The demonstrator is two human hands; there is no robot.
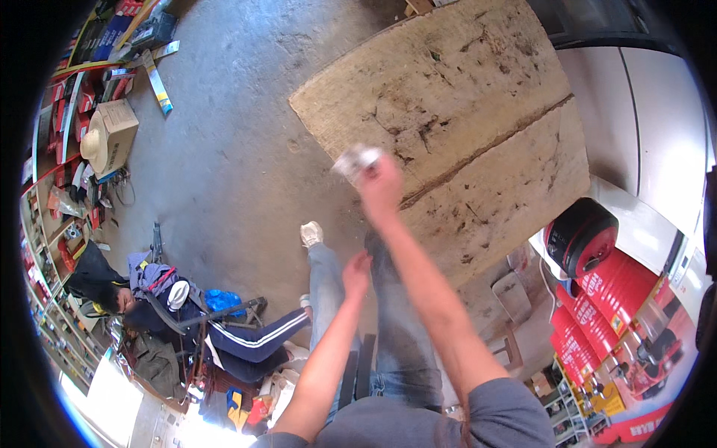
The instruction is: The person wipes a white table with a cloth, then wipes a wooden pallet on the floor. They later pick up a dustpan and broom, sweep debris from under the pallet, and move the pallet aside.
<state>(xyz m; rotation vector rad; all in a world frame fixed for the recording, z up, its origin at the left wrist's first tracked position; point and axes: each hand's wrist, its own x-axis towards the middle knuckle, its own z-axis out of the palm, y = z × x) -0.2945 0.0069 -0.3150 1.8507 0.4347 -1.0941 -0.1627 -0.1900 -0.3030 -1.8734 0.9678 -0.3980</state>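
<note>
My right hand [381,190] reaches forward over the near left edge of a large tan sheet [478,97]. Its fingers are closed round a small white-and-grey thing [355,159], too smeared by motion to name. Dark stains mark the sheet, and a long seam runs across it. My left hand [357,275] is held lower, in front of my legs, apart from the sheet. Its fingers look drawn together, and whatever they may hold is too small to make out.
Grey concrete floor [216,112] stretches ahead and left. A person in striped trousers [254,340] sits at the left beside cluttered shelves [45,246]. A cardboard box [118,134] carries a straw hat [93,145]. Red drums [597,299] and a black-and-red round container [581,237] stand right.
</note>
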